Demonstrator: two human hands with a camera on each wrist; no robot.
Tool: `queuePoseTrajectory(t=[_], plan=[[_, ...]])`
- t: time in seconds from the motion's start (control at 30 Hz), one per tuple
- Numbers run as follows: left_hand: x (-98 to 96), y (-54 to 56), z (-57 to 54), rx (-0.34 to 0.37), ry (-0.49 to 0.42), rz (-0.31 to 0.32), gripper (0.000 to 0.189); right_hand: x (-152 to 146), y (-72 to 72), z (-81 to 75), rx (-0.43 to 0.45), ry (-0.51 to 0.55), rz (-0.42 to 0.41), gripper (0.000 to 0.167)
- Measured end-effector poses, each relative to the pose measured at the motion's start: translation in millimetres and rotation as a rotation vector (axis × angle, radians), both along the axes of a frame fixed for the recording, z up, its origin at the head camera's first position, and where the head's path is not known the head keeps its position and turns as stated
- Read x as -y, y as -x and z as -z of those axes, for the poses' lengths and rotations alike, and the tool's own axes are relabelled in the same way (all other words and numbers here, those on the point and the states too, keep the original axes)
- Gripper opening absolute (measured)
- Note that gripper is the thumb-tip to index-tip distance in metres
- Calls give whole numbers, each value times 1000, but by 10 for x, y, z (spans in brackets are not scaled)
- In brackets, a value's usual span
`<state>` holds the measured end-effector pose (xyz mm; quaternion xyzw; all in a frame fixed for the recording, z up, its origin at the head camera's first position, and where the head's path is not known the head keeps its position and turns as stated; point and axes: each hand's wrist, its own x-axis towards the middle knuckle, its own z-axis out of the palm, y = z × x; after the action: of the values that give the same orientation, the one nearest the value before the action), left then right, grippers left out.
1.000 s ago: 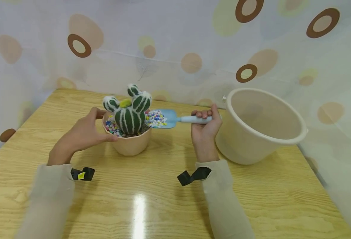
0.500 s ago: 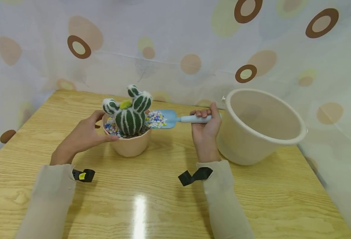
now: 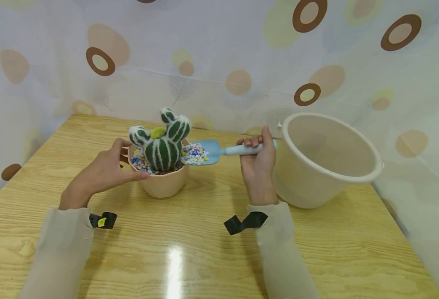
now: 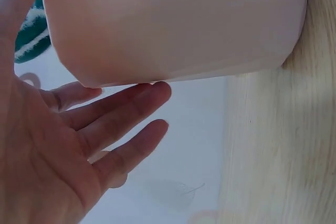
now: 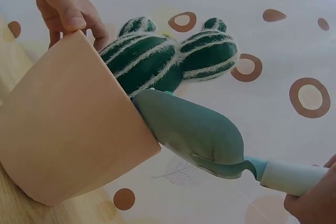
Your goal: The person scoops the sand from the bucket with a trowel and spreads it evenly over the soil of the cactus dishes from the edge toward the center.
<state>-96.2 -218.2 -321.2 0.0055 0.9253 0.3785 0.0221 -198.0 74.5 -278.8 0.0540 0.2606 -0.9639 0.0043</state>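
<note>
A pink plant pot (image 3: 163, 185) holds a striped green cactus (image 3: 162, 153) with white fuzz and a yellow top, set among coloured pebbles (image 3: 139, 158). My left hand (image 3: 101, 169) steadies the pot from its left side, thumb on the near rim and fingers spread against the wall, as the left wrist view shows. With curled fingers my right hand (image 3: 257, 166) grips the pale handle of a blue trowel (image 3: 213, 152). Small coloured pebbles (image 3: 195, 154) lie in the trowel's blade, whose tip overhangs the pot's right rim. From the right wrist, the blade's underside meets the rim.
A large beige bucket (image 3: 309, 182) stands just right of my right hand, its opening tilted in view. All of this is on a wood-grain table (image 3: 212, 241). Behind rises a patterned cloth backdrop (image 3: 212, 50) along the table's far edge.
The trowel has tipped slightly, its handle end up and its blade a little lower at the rim. My left hand keeps its place on the pot.
</note>
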Motion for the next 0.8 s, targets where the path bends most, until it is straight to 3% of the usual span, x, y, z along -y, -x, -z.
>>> queuePoseTrajectory(t=[0.23, 0.4, 0.5, 0.7, 0.8], plan=[[22, 43, 62, -15, -68, 28, 90, 75, -81, -40, -111, -105, -3, 42], [29, 47, 54, -17, -10, 32, 82, 105, -99, -56, -159, -120, 1, 43], [27, 35, 20, -6, 12, 22, 91, 101, -109, -77, -193, -136, -2, 42], [24, 37, -5, 22, -10, 32, 94, 90, -123, -120, -236, -175, -3, 41], [25, 50, 22, -17, -38, 47, 94, 106, -124, -124, -252, -184, -26, 42]])
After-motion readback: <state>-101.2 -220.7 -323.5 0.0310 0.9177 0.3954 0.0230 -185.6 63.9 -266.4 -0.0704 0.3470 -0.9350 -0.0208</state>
